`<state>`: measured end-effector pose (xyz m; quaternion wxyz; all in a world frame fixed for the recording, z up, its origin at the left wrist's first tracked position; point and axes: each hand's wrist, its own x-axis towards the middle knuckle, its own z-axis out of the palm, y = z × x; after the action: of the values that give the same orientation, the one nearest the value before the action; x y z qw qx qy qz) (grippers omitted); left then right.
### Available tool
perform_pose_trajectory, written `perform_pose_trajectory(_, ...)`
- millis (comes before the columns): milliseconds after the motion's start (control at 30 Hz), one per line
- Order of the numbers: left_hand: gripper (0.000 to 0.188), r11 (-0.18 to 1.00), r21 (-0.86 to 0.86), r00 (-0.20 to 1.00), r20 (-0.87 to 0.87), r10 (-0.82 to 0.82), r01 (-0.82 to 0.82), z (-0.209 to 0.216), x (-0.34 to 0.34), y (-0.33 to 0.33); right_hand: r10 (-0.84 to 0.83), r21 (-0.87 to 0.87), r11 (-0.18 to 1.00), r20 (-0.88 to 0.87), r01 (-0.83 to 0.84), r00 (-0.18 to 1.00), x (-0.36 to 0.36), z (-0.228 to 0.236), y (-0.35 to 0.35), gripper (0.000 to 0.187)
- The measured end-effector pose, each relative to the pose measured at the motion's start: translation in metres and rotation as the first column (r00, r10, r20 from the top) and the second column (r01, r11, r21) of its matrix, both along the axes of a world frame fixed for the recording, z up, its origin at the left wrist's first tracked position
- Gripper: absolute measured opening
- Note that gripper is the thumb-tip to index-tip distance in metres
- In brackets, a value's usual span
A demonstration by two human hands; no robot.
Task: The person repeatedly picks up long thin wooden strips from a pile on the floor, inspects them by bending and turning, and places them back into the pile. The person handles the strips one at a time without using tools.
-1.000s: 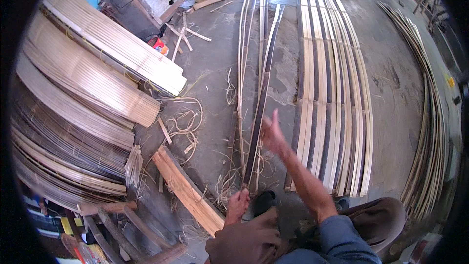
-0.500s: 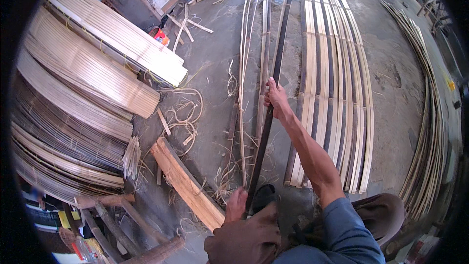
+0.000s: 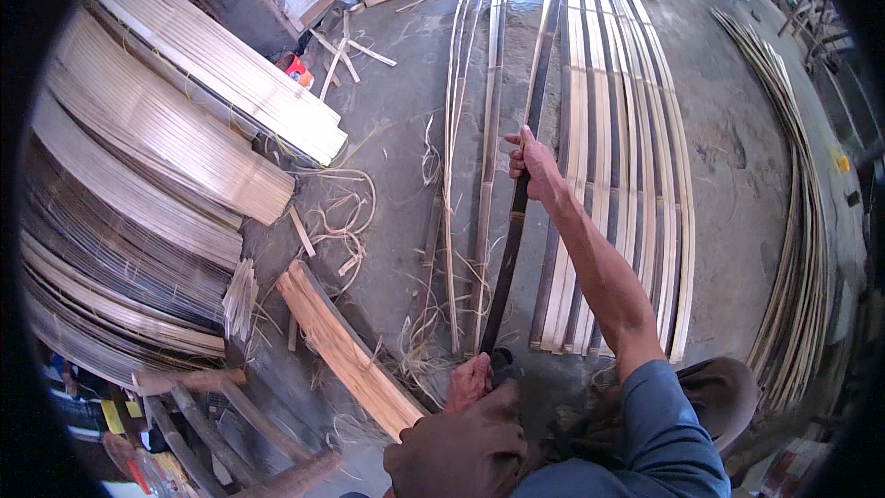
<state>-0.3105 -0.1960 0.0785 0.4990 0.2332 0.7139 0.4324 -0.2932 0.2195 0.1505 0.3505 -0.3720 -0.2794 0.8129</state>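
My right hand is wrapped round a long dark bamboo strip that slants from my lap away over the floor. My left hand is closed low by my knee, beside the near end of that strip; what its fingers hold is hidden. Slim bamboo strips lie on the floor to the left of the held one. On its right is a wide row of pale and dark bamboo strips laid side by side.
Stacked bundles of slats fill the left side. A split log and a wooden frame lie nearer. Curled shavings litter the floor, a red tin stands farther back, and long strips lie along the right.
The bamboo strip's near end has shifted away from my lap. My right hand has moved slightly forward and right with it, and my left hand has moved right, toward the strip's end.
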Motion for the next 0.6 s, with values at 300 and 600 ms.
perform_pose_trajectory(300,0.057,0.916,-0.247,0.761,-0.642,0.090,-0.316,-0.075,-0.002,-0.009,0.164,0.400,0.901,0.043,-0.167,0.986,-0.063,0.128,-0.111,0.042)
perform_pose_trajectory(600,0.057,0.903,-0.272,0.769,-0.632,0.093,-0.332,-0.071,-0.003,-0.012,0.231,0.907,0.249,0.284,-0.338,0.931,-0.065,0.167,-0.257,0.029)
